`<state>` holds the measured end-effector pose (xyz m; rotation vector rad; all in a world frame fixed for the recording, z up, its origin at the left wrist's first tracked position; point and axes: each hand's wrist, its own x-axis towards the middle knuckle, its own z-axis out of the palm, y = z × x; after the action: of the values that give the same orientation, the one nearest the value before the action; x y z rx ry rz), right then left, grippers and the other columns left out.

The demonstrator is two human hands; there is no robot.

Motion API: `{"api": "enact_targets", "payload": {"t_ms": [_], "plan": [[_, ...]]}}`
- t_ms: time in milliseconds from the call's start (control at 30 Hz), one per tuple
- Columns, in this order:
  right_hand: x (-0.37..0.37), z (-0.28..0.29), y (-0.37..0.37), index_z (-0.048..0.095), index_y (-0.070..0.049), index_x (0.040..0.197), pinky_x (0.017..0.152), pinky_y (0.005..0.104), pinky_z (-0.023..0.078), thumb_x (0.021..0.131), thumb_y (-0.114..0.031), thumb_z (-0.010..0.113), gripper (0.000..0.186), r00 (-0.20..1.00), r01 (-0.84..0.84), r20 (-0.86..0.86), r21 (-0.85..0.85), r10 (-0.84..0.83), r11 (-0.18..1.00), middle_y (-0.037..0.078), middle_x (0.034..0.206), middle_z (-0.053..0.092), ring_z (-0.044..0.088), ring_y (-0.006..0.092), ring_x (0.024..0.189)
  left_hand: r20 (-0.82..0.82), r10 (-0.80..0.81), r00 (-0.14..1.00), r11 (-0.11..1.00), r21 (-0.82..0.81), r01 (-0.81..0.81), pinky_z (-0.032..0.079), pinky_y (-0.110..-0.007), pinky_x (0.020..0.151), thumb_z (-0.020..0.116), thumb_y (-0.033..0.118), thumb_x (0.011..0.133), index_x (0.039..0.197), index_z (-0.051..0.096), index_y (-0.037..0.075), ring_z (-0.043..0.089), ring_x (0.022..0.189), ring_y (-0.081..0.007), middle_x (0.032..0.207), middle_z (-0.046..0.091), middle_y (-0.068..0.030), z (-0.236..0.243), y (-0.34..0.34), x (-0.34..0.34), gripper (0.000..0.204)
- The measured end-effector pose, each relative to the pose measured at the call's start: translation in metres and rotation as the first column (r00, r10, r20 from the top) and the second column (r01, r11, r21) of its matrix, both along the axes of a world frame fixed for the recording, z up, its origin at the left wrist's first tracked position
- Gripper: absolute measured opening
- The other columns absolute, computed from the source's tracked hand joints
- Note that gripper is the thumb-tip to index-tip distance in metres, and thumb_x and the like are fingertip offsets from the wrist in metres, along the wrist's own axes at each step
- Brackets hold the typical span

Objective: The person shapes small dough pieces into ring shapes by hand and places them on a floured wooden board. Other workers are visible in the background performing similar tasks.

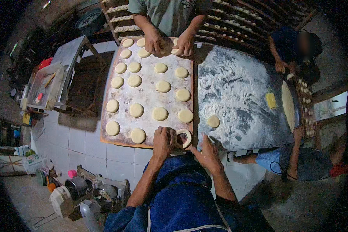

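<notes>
A dough ring (184, 132) rests at the near right corner of the floured wooden board (149, 98). Close against the ring's left side is my left hand (163, 140), its fingers curled closed; whatever they may hold is hidden. My right hand (208, 155) is just to the right of the ring and low at the table edge, thumb and fingers apart, with nothing seen in it. Several round dough discs (160, 113) lie in rows on the board. One more dough disc (213, 121) lies on the floured dark tabletop (236, 96) to the right.
Opposite me, a person's hands (154, 43) work over discs at the board's far edge. Two others are at the right, near a long dough strip (287, 102) and a yellow block (271, 100). Racks of dough (236, 27) stand behind; a metal table (71, 52) stands left.
</notes>
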<state>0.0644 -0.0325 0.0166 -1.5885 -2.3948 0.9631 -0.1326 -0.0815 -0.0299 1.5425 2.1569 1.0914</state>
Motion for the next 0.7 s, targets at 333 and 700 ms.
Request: {"api": "enact_targets", "payload": {"t_ms": [333, 700], "plan": [[-0.076, -0.025, 0.096, 0.045, 0.011, 0.115, 0.096, 0.0437, 0.036, 0.081, -0.009, 0.053, 0.040, 0.877, -0.415, 0.034, 0.556, 0.479, 0.720, 0.028, 0.115, 0.048, 0.045, 0.0403, 0.111, -0.006, -0.052, 0.999, 0.996, 0.075, 0.053, 0.044, -0.039, 0.070, 0.072, 0.007, 0.063, 0.090, 0.062, 0.004, 0.054, 0.079, -0.0309, 0.081, 0.055, -0.0108, 0.013, 0.002, 0.012, 0.029], [-0.074, -0.028, 0.127, 0.055, 0.000, 0.087, 0.069, 0.0421, 0.046, 0.067, -0.012, 0.073, 0.030, 0.780, -0.536, -0.264, 0.188, 0.568, 0.823, 0.017, 0.081, 0.059, 0.060, 0.0355, 0.080, -0.292, 0.091, 0.952, 0.968, -0.200, -0.154, 0.041, -0.046, 0.076, 0.064, 0.004, 0.069, 0.099, 0.051, -0.005, 0.049, 0.088, -0.0380, 0.092, 0.053, -0.0237, 0.007, 0.068, -0.055, 0.033]]}}
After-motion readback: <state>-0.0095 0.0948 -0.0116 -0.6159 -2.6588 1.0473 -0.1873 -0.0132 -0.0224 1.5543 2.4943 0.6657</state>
